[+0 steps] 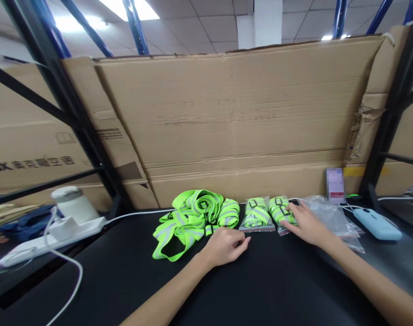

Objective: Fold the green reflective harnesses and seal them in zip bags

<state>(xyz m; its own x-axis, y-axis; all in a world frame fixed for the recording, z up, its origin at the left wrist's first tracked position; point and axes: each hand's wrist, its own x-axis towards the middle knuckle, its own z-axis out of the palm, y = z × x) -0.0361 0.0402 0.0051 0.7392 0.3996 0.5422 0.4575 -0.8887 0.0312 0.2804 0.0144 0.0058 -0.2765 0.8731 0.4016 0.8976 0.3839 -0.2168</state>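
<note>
Left hand point(225, 246) rests on the black tabletop point(261, 290), fingers loosely curled, holding nothing; its fingertips lie just beside the loose pile of neon-green reflective straps point(189, 217) and near the front edge of the left clear bag of folded green straps point(257, 215). Right hand point(304, 224) lies flat, fingers spread, palm down on the right clear bag of folded green straps point(280, 212), touching it but not gripping it. The two bags sit side by side, just right of the loose pile. Stack of empty clear plastic bags point(332, 217) lies right of the right hand. Light-blue oblong device point(376, 224) further right. White power strip point(46, 240) at far left. Brown cardboard wall point(233, 117) behind.
</note>
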